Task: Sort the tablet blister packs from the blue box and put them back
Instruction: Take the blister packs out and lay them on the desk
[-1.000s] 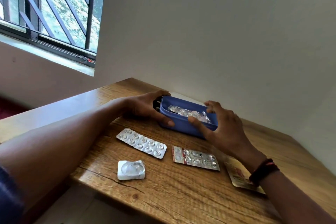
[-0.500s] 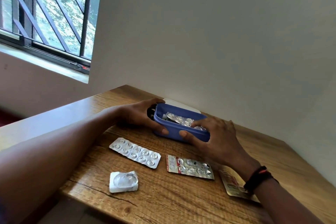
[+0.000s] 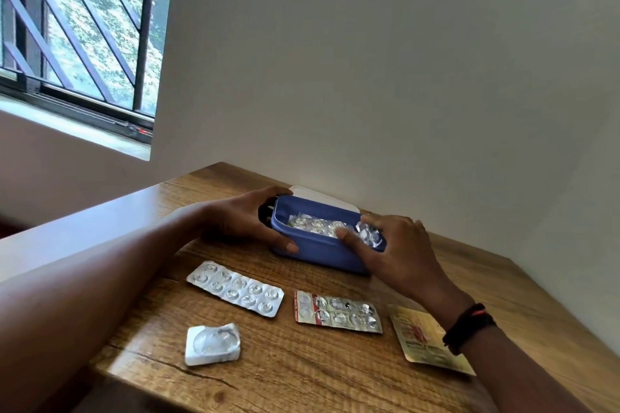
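The blue box (image 3: pixel 315 253) stands on the wooden table near the wall, with silver blister packs (image 3: pixel 313 224) inside. My left hand (image 3: pixel 246 220) grips the box's left end, thumb along its front. My right hand (image 3: pixel 397 253) reaches into the right end and pinches a crumpled silver blister pack (image 3: pixel 369 234) at the rim. On the table in front lie a long silver blister pack (image 3: pixel 236 288), a silver pack with red print (image 3: pixel 337 312), a yellow pack (image 3: pixel 426 342) partly under my right wrist, and a small white single blister (image 3: pixel 212 344).
A white lid (image 3: pixel 322 198) lies behind the box against the wall. The table (image 3: pixel 302 375) fits into a corner, its near edge at the bottom left. A barred window (image 3: pixel 77 27) is up on the left.
My right hand has taken hold of a crumpled pack in the box's right end and raised it to the rim. My left hand keeps its grip on the box.
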`<state>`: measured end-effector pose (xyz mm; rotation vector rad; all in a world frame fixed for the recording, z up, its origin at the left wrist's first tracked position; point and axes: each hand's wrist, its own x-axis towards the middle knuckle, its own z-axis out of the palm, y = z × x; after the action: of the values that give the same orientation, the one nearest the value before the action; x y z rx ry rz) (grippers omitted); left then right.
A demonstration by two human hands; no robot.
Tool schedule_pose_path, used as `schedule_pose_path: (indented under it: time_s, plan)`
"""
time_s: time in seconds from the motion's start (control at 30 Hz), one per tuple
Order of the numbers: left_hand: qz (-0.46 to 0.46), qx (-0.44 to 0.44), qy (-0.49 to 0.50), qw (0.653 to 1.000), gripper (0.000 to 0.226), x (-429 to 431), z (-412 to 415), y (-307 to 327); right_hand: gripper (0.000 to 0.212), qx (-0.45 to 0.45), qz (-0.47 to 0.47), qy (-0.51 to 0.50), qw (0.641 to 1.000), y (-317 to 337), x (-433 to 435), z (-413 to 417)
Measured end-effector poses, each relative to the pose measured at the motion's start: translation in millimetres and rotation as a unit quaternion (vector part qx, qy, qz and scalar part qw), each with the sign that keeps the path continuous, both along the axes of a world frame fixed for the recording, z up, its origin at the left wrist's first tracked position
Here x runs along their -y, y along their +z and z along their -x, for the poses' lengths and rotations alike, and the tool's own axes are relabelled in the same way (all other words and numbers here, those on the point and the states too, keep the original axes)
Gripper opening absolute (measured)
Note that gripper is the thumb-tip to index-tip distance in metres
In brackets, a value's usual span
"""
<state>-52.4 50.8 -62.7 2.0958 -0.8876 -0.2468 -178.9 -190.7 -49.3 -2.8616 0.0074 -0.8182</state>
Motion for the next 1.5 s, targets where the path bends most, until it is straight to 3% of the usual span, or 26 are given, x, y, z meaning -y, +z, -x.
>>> schedule_pose_path:
  time_s: [0.17,0.4,0.6,0.7,0.8,0.9,1.03,1.1,1.17,1.23,1.3,1.4,1.5]
  plan:
    - [0.001,-0.003,-0.001,1.000,0.120,0.2,-1.1,-0.4,0.010,0.091,-0.242,0.073,0.963,15.0,10.1,2.2]
    - [0.005,-0.002,-0.005,1.000,0.119,-0.2,-3.7,-2.3,0.037,0.048,-0.452,0.129,0.881,24.3,12.5,8.2]
    - [0.007,-0.001,-0.007,1.000,0.116,-0.3,-6.6,-3.9,0.045,0.035,-0.489,0.172,0.854,26.5,6.2,11.5]
    - [0.009,-0.004,-0.011,1.000,0.111,-0.7,-7.4,-4.3,0.034,0.075,-0.436,0.182,0.878,26.6,4.9,13.2]
    - [0.012,-0.009,-0.015,1.000,0.111,-0.4,-6.2,-2.3,0.019,0.186,-0.186,0.190,0.946,22.9,3.6,16.2]
    - [0.014,-0.012,-0.017,1.000,0.115,-0.1,-5.3,-2.3,0.018,0.257,-0.014,0.225,0.940,21.9,-1.8,20.7]
    - [0.016,-0.009,-0.013,1.000,0.118,-0.2,-6.1,-2.8,0.012,0.259,0.052,0.248,0.932,28.6,-11.8,28.2]
    - [0.013,-0.011,-0.012,1.000,0.118,-0.5,-6.6,-3.0,0.015,0.229,0.015,0.270,0.935,30.3,-16.7,32.2]
    - [0.010,-0.010,-0.011,1.000,0.119,-0.4,-5.7,-3.4,0.019,0.170,-0.081,0.292,0.938,33.2,-20.8,36.9]
    - [0.017,-0.012,-0.008,1.000,0.119,-0.9,-3.9,-3.2,0.026,0.062,-0.207,0.315,0.924,38.0,-22.8,41.7]
    - [0.015,-0.003,-0.004,1.000,0.119,-1.2,-2.2,-1.7,0.028,-0.050,-0.269,0.336,0.901,41.8,-21.5,45.0]
    - [0.002,0.001,-0.004,1.000,0.117,-1.5,-1.0,-1.1,0.024,-0.218,-0.275,0.356,0.866,45.7,-20.4,49.5]
    - [0.000,0.003,0.003,1.000,0.122,-1.4,-0.9,-1.8,0.023,-0.393,-0.204,0.342,0.829,48.2,-23.8,55.5]
